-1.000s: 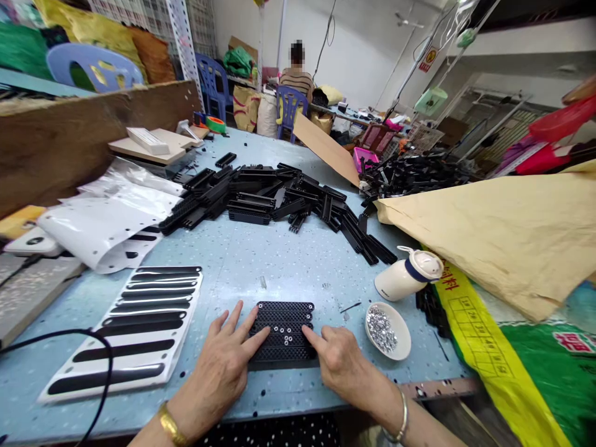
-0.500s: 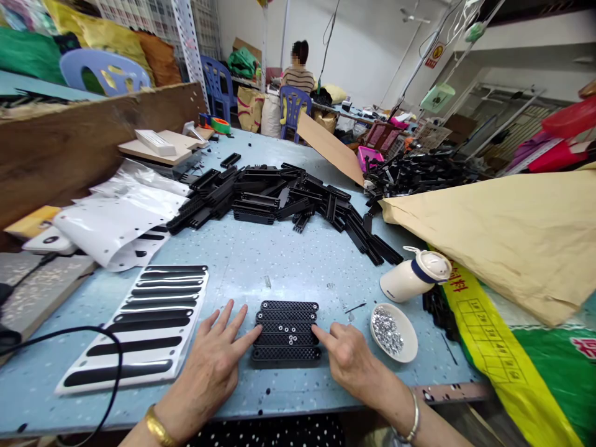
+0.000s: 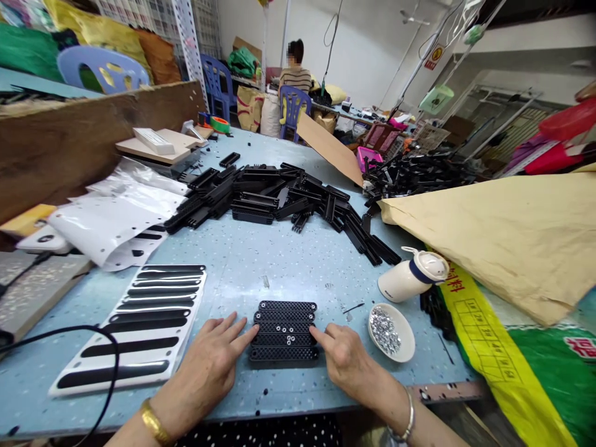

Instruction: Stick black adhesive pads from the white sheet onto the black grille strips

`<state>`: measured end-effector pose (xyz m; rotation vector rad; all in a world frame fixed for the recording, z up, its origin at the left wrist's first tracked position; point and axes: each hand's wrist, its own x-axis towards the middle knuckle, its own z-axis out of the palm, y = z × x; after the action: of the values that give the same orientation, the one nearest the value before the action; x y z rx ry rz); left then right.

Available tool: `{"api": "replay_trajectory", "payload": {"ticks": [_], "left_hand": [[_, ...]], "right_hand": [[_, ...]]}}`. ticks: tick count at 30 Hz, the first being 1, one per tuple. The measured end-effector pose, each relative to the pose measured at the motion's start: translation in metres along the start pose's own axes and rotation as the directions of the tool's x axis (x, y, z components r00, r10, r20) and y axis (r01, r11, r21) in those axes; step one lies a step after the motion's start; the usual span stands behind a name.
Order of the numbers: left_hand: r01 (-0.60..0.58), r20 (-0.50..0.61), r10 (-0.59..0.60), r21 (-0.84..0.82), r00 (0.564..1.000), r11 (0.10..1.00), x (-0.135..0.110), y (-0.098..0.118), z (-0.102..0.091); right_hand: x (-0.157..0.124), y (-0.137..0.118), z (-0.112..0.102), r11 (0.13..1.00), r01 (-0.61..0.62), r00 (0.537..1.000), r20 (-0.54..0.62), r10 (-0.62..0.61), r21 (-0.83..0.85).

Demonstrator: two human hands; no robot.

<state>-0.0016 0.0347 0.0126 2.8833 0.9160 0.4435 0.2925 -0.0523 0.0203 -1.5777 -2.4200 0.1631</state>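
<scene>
Your left hand lies flat with its fingers spread and slack, the fingertips touching the left ends of a small stack of black plastic strips, gripping nothing. Your right hand is loosely curled, its forefinger stretched out to touch the right end of the same stack, and it holds nothing either. The strips lie side by side between your hands on the pale blue speckled worktop; they are flat, round-ended and ribbed like fine mesh, and a few small shiny washers sit on the middle ones. Just right of your right hand stands a shallow white bowl filled with glittering metal bits, and just beyond it a white jug with a dark blue band lies tipped on its side. Left of your left hand rests a white backing sheet with long black rounded stripes, and a black cable loops across its near corner. Further out ahead of your hands, a loose heap of black ribbed bars sprawls over the worktop, with glossy white curled sheets to its left. To the far right a wide sheet of tan paper drapes over yellow and green woven sacking.
</scene>
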Motion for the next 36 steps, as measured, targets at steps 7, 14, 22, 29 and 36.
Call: {"api": "replay_trajectory", "payload": {"ticks": [7,14,22,29,36], "left_hand": [[0.024,0.034,-0.023,-0.022,0.999,0.999,0.003,0.016,-0.011],[0.096,-0.109,-0.098,-0.019,0.989,0.995,-0.003,0.032,0.005],[0.199,-0.017,-0.203,-0.127,0.979,0.972,0.005,0.029,0.002],[0.12,-0.012,-0.124,-0.171,0.992,0.978,0.001,0.017,-0.007],[0.047,0.241,-0.053,0.028,0.969,0.998,0.018,0.022,-0.021]], "right_hand": [[-0.004,-0.003,0.006,1.0,0.018,0.999,-0.039,-0.018,-0.003],[-0.002,-0.004,0.006,0.999,0.053,0.995,-0.079,-0.053,-0.001],[0.001,-0.005,0.004,0.998,0.058,0.994,-0.089,-0.056,0.013],[-0.001,-0.005,0.005,0.999,0.047,0.997,-0.067,-0.047,-0.001],[-0.002,-0.003,0.006,0.998,0.065,0.995,-0.073,-0.065,0.005]]}}
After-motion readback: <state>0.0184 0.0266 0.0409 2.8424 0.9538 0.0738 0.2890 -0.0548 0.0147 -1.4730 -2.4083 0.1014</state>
